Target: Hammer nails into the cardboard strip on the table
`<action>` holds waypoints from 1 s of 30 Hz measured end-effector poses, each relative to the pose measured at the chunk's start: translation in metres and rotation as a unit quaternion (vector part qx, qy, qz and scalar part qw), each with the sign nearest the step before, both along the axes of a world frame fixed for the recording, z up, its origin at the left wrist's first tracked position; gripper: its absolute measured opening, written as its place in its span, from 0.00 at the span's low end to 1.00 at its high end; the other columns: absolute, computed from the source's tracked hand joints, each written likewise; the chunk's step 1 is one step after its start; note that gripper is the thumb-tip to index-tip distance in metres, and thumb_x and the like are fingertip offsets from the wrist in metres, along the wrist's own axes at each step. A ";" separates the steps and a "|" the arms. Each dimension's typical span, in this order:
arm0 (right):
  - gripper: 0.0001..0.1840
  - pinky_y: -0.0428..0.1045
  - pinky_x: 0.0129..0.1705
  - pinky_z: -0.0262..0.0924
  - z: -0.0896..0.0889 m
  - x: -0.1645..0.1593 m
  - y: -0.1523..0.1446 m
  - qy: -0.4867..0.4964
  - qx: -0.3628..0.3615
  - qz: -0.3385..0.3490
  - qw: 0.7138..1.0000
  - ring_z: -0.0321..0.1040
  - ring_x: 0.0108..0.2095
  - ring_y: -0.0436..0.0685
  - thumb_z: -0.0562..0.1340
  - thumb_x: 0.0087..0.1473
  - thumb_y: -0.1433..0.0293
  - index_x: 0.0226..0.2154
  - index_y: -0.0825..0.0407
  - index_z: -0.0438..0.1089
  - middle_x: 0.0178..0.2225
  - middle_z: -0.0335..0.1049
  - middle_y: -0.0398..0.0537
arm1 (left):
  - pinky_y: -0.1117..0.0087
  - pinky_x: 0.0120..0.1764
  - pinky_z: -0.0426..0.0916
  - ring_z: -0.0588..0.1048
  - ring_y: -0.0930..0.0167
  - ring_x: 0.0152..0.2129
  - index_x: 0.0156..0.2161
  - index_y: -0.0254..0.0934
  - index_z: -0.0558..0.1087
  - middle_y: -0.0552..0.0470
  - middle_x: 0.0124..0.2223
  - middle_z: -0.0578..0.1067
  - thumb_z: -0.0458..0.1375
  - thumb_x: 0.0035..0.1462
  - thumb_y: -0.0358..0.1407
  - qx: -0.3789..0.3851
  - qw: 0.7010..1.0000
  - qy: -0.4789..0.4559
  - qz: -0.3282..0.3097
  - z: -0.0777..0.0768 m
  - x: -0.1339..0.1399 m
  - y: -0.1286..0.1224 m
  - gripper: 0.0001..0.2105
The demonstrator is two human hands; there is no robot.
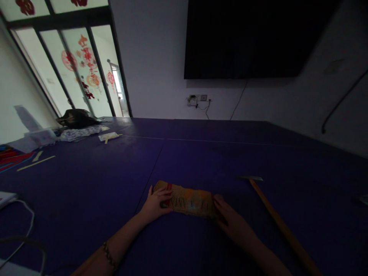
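A brown, worn, oblong block (189, 201) lies on the purple table in front of me. A red band crosses it near each end, and several thin, dark, nail-like bits show along its front. My left hand (156, 203) grips the left end, fingers over the top and thumb at the near edge. Around the right end is my right hand (230, 216), its fingers partly in shadow. To the right of that hand lies a hammer-like tool (276, 214) with a long wooden handle and a narrow metal head, touched by neither hand.
The purple tabletop (201, 161) reaches back to the wall. At the far left are a black bag (77, 118), a patterned cloth or packet (82, 132), yellow strips (36, 163) and red sticks (13, 161). A white cable (30, 226) curls at the near left.
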State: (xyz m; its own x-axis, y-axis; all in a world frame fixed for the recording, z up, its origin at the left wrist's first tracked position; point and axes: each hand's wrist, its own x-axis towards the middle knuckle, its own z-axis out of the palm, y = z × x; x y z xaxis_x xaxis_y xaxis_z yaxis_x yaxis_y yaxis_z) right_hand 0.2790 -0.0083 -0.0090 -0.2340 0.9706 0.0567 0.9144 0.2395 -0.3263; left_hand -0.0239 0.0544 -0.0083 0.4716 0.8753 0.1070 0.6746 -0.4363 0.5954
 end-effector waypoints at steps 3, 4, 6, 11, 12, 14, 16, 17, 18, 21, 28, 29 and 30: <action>0.28 0.58 0.57 0.49 0.011 -0.001 0.011 -0.004 0.017 0.018 1.000 0.51 0.57 0.63 0.59 0.43 0.72 0.51 0.55 0.63 0.56 0.58 0.55 | 0.45 0.53 0.21 0.56 0.56 0.55 0.43 0.45 0.73 0.49 0.50 0.71 0.63 0.41 0.42 0.028 1.000 -0.012 -0.001 0.000 0.001 0.001 0.19; 0.28 0.58 0.56 0.50 0.016 -0.001 0.014 -0.007 0.019 0.025 0.999 0.53 0.56 0.64 0.60 0.41 0.72 0.49 0.54 0.65 0.55 0.60 0.55 | 0.46 0.55 0.24 0.56 0.56 0.55 0.42 0.43 0.73 0.49 0.50 0.71 0.63 0.41 0.41 0.033 0.999 -0.017 -0.007 0.001 0.002 0.001 0.19; 0.27 0.58 0.52 0.54 0.024 -0.004 0.021 -0.016 0.008 0.030 0.999 0.55 0.52 0.66 0.64 0.37 0.73 0.45 0.53 0.68 0.50 0.64 0.56 | 0.51 0.57 0.40 0.59 0.58 0.54 0.41 0.40 0.74 0.47 0.51 0.70 0.63 0.41 0.39 0.017 0.999 -0.036 -0.022 0.002 0.005 0.002 0.17; 0.22 0.54 0.40 0.62 0.035 -0.015 0.035 -0.023 -0.065 -0.008 0.998 0.64 0.39 0.63 0.68 0.28 0.75 0.34 0.57 0.72 0.37 0.65 0.55 | 0.63 0.45 0.62 0.69 0.63 0.41 0.39 0.35 0.71 0.46 0.44 0.71 0.65 0.35 0.30 -0.051 0.996 -0.077 -0.014 0.004 0.015 0.011 0.20; 0.22 0.53 0.39 0.62 0.035 -0.018 0.036 -0.019 -0.068 -0.012 0.997 0.65 0.37 0.61 0.68 0.28 0.75 0.33 0.57 0.72 0.36 0.65 0.53 | 0.65 0.43 0.63 0.69 0.64 0.39 0.38 0.35 0.70 0.47 0.42 0.71 0.65 0.33 0.29 -0.053 0.995 -0.078 -0.013 0.003 0.015 0.014 0.20; 0.25 0.51 0.38 0.62 0.033 -0.023 0.037 -0.006 -0.065 -0.017 0.998 0.65 0.35 0.59 0.69 0.26 0.75 0.35 0.57 0.71 0.36 0.63 0.51 | 0.67 0.39 0.64 0.69 0.67 0.36 0.36 0.34 0.70 0.50 0.40 0.71 0.67 0.29 0.28 -0.082 0.990 -0.111 -0.028 0.001 0.014 0.019 0.21; 0.29 0.51 0.39 0.61 0.030 -0.024 0.037 0.010 -0.058 -0.020 0.998 0.65 0.37 0.60 0.70 0.26 0.72 0.38 0.58 0.69 0.38 0.62 0.52 | 0.70 0.37 0.64 0.69 0.70 0.33 0.35 0.34 0.69 0.51 0.38 0.70 0.68 0.29 0.29 -0.129 0.977 -0.166 -0.047 -0.002 0.011 0.023 0.22; 0.32 0.51 0.40 0.61 0.029 -0.022 0.037 0.023 -0.053 -0.016 0.998 0.64 0.38 0.60 0.71 0.26 0.71 0.40 0.58 0.68 0.38 0.62 0.52 | 0.70 0.36 0.64 0.69 0.72 0.32 0.36 0.33 0.69 0.51 0.38 0.70 0.68 0.30 0.31 -0.149 0.969 -0.191 -0.055 -0.003 0.009 0.024 0.22; 0.34 0.51 0.40 0.61 0.028 -0.020 0.037 0.042 -0.048 -0.008 0.998 0.64 0.39 0.60 0.71 0.26 0.69 0.41 0.58 0.67 0.39 0.62 0.52 | 0.71 0.36 0.64 0.69 0.73 0.31 0.36 0.33 0.69 0.51 0.38 0.70 0.68 0.32 0.32 -0.162 0.963 -0.207 -0.060 -0.004 0.007 0.024 0.21; 0.36 0.49 0.37 0.61 0.024 -0.012 0.038 0.113 -0.034 0.025 0.993 0.64 0.36 0.57 0.71 0.26 0.67 0.44 0.53 0.66 0.36 0.64 0.48 | 0.71 0.37 0.64 0.70 0.71 0.35 0.34 0.33 0.70 0.49 0.40 0.70 0.67 0.35 0.37 -0.166 0.957 -0.227 -0.077 -0.005 0.004 0.023 0.18; 0.15 0.47 0.31 0.60 0.011 0.000 0.045 0.269 -0.064 0.052 0.960 0.65 0.28 0.51 0.64 0.39 0.66 0.34 0.51 0.74 0.30 0.68 0.43 | 0.67 0.42 0.63 0.71 0.69 0.34 0.22 0.34 0.73 0.49 0.34 0.74 0.63 0.41 0.44 -0.122 0.963 -0.232 -0.064 0.001 0.006 0.016 0.13; 0.14 0.47 0.32 0.60 0.010 0.001 0.045 0.288 -0.071 0.052 0.953 0.65 0.28 0.52 0.64 0.40 0.66 0.33 0.51 0.74 0.30 0.68 0.44 | 0.67 0.42 0.63 0.71 0.69 0.34 0.22 0.35 0.74 0.49 0.34 0.74 0.63 0.41 0.44 -0.120 0.964 -0.231 -0.060 0.002 0.006 0.015 0.13; 0.12 0.47 0.32 0.61 0.009 0.001 0.046 0.303 -0.075 0.052 0.949 0.66 0.29 0.52 0.63 0.40 0.66 0.32 0.51 0.75 0.30 0.69 0.44 | 0.66 0.42 0.63 0.71 0.69 0.33 0.22 0.35 0.75 0.49 0.33 0.75 0.63 0.41 0.44 -0.120 0.963 -0.235 -0.058 0.003 0.006 0.015 0.12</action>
